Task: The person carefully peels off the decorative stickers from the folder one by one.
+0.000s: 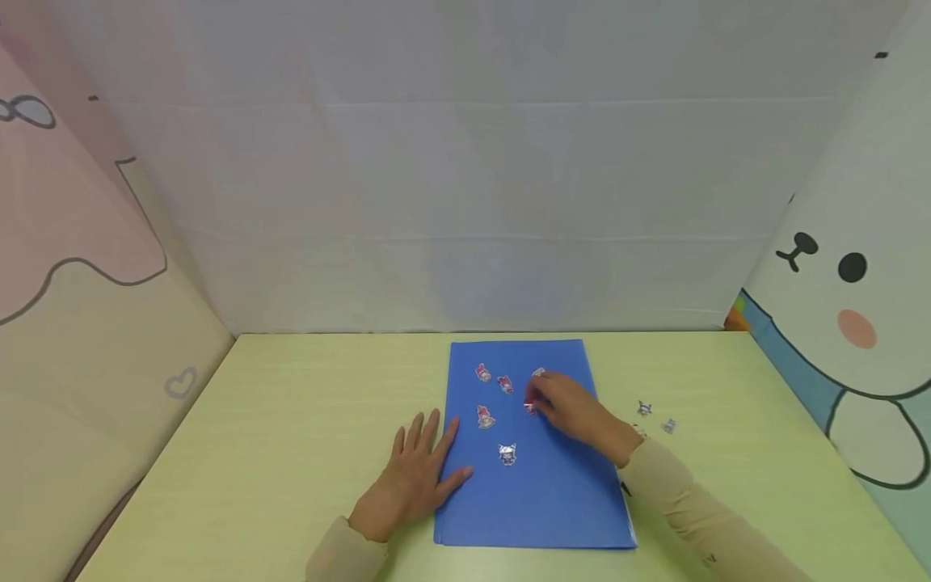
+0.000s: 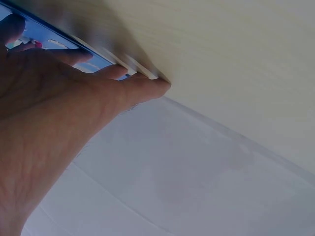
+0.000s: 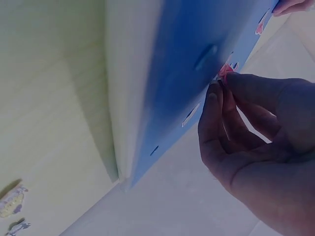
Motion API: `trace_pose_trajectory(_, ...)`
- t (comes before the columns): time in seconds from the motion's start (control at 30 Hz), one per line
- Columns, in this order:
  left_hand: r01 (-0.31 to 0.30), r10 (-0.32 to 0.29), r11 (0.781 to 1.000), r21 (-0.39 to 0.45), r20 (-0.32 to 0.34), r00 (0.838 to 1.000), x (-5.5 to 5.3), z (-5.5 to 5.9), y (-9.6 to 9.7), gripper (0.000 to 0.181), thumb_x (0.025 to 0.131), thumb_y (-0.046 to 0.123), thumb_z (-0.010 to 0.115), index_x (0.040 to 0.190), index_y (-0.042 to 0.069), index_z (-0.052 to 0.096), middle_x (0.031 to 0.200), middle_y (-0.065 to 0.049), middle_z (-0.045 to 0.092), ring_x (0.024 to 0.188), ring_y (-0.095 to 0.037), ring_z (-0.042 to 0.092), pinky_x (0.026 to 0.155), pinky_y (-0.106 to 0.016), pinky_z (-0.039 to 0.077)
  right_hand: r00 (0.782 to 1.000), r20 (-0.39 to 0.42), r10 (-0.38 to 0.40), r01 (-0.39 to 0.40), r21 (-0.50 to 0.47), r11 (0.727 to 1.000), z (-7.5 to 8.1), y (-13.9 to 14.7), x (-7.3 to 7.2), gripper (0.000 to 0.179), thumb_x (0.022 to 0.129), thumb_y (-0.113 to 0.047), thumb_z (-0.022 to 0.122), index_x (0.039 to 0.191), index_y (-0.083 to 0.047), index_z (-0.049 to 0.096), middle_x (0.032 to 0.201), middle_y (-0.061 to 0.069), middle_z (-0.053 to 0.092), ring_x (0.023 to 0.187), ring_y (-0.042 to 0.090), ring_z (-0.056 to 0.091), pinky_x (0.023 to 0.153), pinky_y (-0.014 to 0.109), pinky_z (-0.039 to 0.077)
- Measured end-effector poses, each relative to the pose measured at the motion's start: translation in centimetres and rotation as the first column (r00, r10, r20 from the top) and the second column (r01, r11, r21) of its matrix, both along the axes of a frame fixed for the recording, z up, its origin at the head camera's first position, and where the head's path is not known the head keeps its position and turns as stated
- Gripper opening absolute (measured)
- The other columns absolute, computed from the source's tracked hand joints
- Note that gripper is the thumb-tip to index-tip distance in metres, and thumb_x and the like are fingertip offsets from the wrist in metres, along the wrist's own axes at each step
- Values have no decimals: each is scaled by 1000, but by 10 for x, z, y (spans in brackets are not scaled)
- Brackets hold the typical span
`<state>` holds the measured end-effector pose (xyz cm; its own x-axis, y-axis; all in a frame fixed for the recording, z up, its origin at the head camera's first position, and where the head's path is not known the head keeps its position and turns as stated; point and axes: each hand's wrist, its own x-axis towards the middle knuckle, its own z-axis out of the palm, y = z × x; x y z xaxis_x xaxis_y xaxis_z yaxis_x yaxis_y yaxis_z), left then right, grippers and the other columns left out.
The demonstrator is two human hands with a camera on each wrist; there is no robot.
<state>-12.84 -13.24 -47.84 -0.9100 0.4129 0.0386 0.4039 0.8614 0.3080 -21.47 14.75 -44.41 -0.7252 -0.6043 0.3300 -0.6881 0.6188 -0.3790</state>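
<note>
A blue folder [image 1: 538, 505] lies on the table, with several small cartoon-character stickers on its cover. Among them are a pink-and-white one [image 1: 485, 417] on the left and a black-and-white one [image 1: 507, 454] lower down. My right hand [image 1: 570, 406] is over the upper right of the folder, pinching a small pink sticker [image 3: 225, 70] between thumb and fingertips close to the cover. Its fingers partly hide that sticker. Spread flat, my left hand [image 1: 416, 475] rests at the folder's left edge, thumb and index finger touching the cover and the other fingers on the table.
To the right of the folder, several loose stickers [image 1: 644, 408] lie on the pale wooden table [image 1: 313, 404]. One is partly covered by the right wrist. A white cloth wall [image 1: 465, 202] stands behind the table, with cartoon-printed cloths on both sides.
</note>
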Motion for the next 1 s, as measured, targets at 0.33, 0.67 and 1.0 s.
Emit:
trace_pose_trajectory(0.33, -17, 18, 999, -29, 49, 999, 1, 5, 3, 74, 104, 53, 51, 158, 4, 38, 162, -28, 30, 149, -52, 24, 115, -70, 20, 1000, -2, -7, 7, -39, 999, -1, 1, 0, 19, 88, 15, 67, 87, -4, 65, 80, 2, 65, 76, 18, 61, 73, 37, 55)
trace_pose_trajectory(0.67, -28, 31, 999, -43, 65, 997, 4, 17, 5, 74, 102, 51, 54, 156, 4, 40, 161, -27, 32, 149, -50, 26, 116, -68, 23, 996, 78, -40, 47, -90, 995, 3, 8, 4, 13, 93, 12, 65, 93, -1, 64, 86, 7, 67, 78, 17, 61, 73, 35, 56)
trace_pose_trajectory(1.0, -22, 23, 999, -41, 36, 999, 2, 8, 3, 73, 103, 51, 53, 157, 4, 39, 161, -27, 31, 148, -52, 26, 115, -69, 24, 990, 111, -82, 94, -109, 990, 7, 25, 3, 13, 93, 11, 64, 91, -2, 65, 85, 5, 66, 76, 13, 57, 68, 32, 52)
